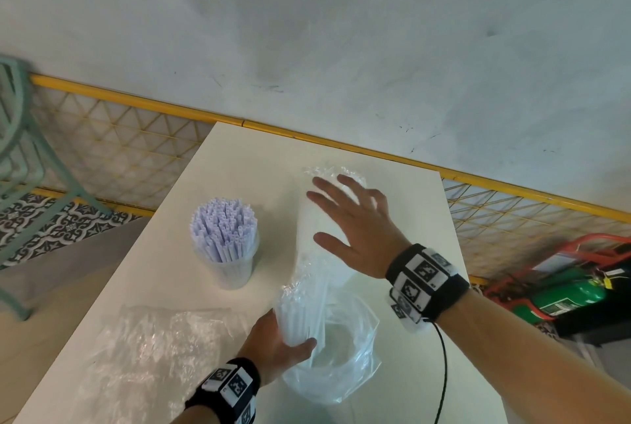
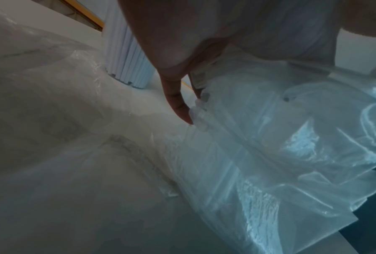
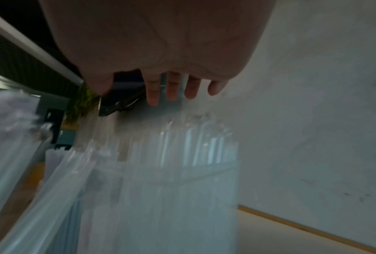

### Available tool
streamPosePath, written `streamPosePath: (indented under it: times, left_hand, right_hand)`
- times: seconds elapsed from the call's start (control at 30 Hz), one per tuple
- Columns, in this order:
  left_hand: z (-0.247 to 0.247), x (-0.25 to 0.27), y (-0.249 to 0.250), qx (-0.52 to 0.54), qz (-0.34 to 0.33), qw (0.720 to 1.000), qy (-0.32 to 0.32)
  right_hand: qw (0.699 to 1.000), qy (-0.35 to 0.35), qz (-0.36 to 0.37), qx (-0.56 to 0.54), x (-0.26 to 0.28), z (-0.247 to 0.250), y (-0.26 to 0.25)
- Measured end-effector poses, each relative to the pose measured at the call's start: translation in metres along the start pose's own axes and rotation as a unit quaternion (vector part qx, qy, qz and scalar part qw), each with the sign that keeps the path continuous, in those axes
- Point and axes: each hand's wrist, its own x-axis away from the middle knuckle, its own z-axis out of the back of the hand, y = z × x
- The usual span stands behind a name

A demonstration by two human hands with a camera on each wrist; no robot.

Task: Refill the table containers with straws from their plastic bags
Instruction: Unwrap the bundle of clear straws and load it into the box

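A clear cup (image 1: 235,266) packed with pale lilac straws (image 1: 223,229) stands on the white table (image 1: 246,157); the left wrist view shows it as the cup (image 2: 128,51). To its right a bundle of clear-wrapped white straws (image 1: 309,253) stands tilted, its lower end inside a loose plastic bag (image 1: 345,365). My left hand (image 1: 283,341) grips the bundle low down, fingers (image 2: 178,106) against the bag (image 2: 291,154). My right hand (image 1: 348,219) is spread flat over the bundle's upper part. The right wrist view shows straight fingers (image 3: 172,89) above the straw tops (image 3: 172,146), blurred.
An empty crumpled plastic bag (image 1: 153,352) lies on the table's near left. A yellow mesh fence (image 1: 136,137) runs behind the table, a green chair (image 1: 20,137) stands far left, and a green cylinder in a red frame (image 1: 563,294) sits on the floor at right.
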Motion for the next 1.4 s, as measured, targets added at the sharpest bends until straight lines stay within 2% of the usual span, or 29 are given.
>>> streamPosePath:
  times: [0.1, 0.23, 0.3, 0.4, 0.5, 0.6, 0.77, 0.87, 0.93, 1.0, 1.07, 1.13, 1.17, 1.3, 1.4]
  left_hand:
    - [0.0, 0.001, 0.002, 0.0, 0.003, 1.0, -0.002]
    - [0.0, 0.001, 0.003, -0.001, 0.009, 1.0, -0.003]
    - [0.0, 0.001, 0.002, -0.003, 0.012, 1.0, -0.001]
    - [0.0, 0.001, 0.001, -0.001, 0.012, 1.0, 0.002]
    - [0.0, 0.001, 0.001, -0.003, 0.009, 1.0, 0.003]
    - [0.0, 0.003, 0.004, -0.002, 0.0, 1.0, 0.001]
    - [0.002, 0.004, 0.004, -0.004, 0.002, 1.0, 0.001]
    - [0.001, 0.002, 0.002, -0.005, 0.009, 1.0, -0.002]
    - [0.001, 0.002, 0.004, -0.005, 0.009, 1.0, -0.005]
    - [0.001, 0.002, 0.006, 0.006, 0.01, 1.0, -0.007]
    - [0.001, 0.002, 0.008, 0.021, 0.01, 1.0, -0.008]
    - [0.001, 0.002, 0.013, 0.035, 0.009, 0.999, -0.008]
    - [0.0, 0.003, 0.015, 0.043, 0.008, 0.999, -0.006]
    - [-0.001, 0.002, 0.022, 0.065, 0.004, 0.998, -0.001]
    - [-0.002, 0.001, 0.022, 0.068, -0.002, 0.998, -0.001]
  right_hand:
    - [0.999, 0.03, -0.033, -0.029, 0.022, 0.015, 0.011]
    - [0.99, -0.076, -0.057, -0.1, 0.051, 0.004, 0.027]
    - [0.981, -0.091, -0.063, -0.159, 0.053, -0.004, 0.034]
    - [0.963, -0.071, -0.082, -0.246, 0.042, 0.0, 0.041]
    - [0.95, -0.022, -0.083, -0.301, 0.022, 0.018, 0.042]
    - [0.956, 0.001, -0.085, -0.281, 0.002, 0.02, 0.038]
    - [0.982, -0.004, -0.088, -0.168, -0.007, 0.0, 0.031]
    - [0.983, 0.088, -0.087, -0.137, 0.005, 0.009, 0.027]
    - [0.974, 0.125, -0.093, -0.166, 0.023, 0.018, 0.017]
    - [0.97, 0.086, -0.109, -0.202, 0.048, 0.014, 0.006]
    - [0.955, -0.007, -0.153, -0.253, 0.073, -0.002, -0.005]
    - [0.918, -0.116, -0.202, -0.322, 0.089, -0.021, -0.017]
    - [0.899, -0.145, -0.217, -0.352, 0.093, -0.031, -0.022]
    - [0.856, -0.145, -0.232, -0.439, 0.083, -0.046, -0.039]
    - [0.843, -0.172, -0.228, -0.455, 0.075, -0.054, -0.041]
